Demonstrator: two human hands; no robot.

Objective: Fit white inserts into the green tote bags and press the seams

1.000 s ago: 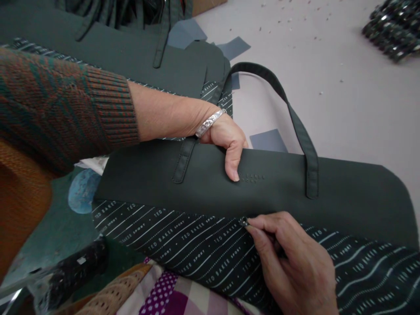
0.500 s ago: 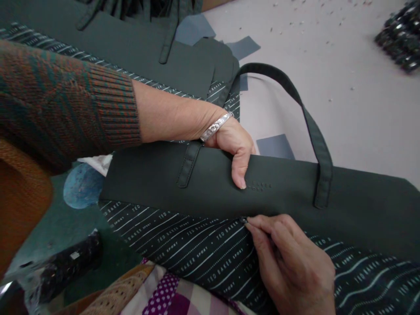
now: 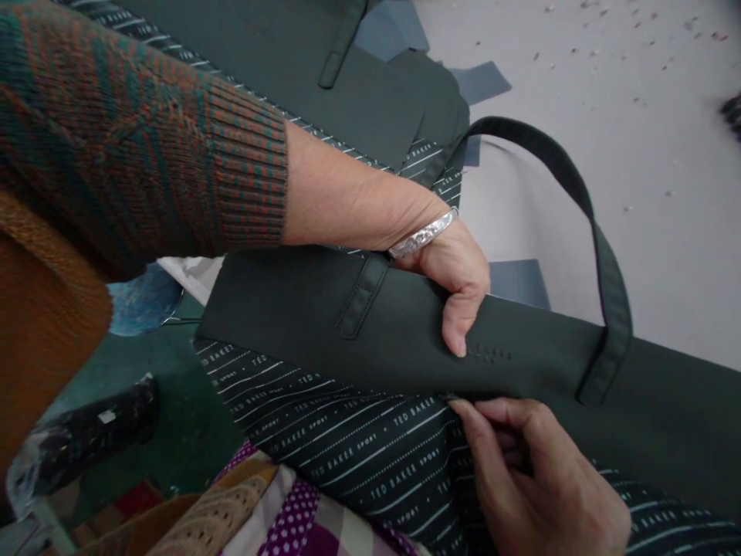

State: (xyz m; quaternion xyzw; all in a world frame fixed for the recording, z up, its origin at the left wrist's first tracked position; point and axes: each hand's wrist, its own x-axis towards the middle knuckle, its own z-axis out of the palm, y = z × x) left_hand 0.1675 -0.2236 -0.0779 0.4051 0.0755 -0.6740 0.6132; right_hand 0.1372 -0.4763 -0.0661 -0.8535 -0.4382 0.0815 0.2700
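Observation:
A dark green tote bag (image 3: pixel 301 301) lies across my lap, its smooth top band above a black lining printed with white lettering. My left hand (image 3: pixel 466 289), wearing a silver bangle, is closed over the band's upper edge; its thumb rests beside the embossed lettering and its other fingers are hidden behind. Just under the band's lower edge, my right hand (image 3: pixel 538 463) is curled in a loose pinch. Its thumb tip presses on a small dark metal piece (image 3: pixel 449 397) at the lining; the index fingertip sits slightly apart. A strap handle (image 3: pixel 579 181) arches up behind.
More dark green bag pieces (image 3: pixel 243 69) lie stacked beyond my left forearm. Grey-blue scraps (image 3: pixel 518 282) and small bits lie on the pale table (image 3: pixel 579 93). Below left are a blue round seat (image 3: pixel 144 301) and a black plastic-wrapped roll (image 3: pixel 104 425) on the green floor.
The view has shifted, so the bag and both hands appear further right. My right index fingertip has moved off the thumb tip, which stays at the metal piece. My left hand keeps its hold.

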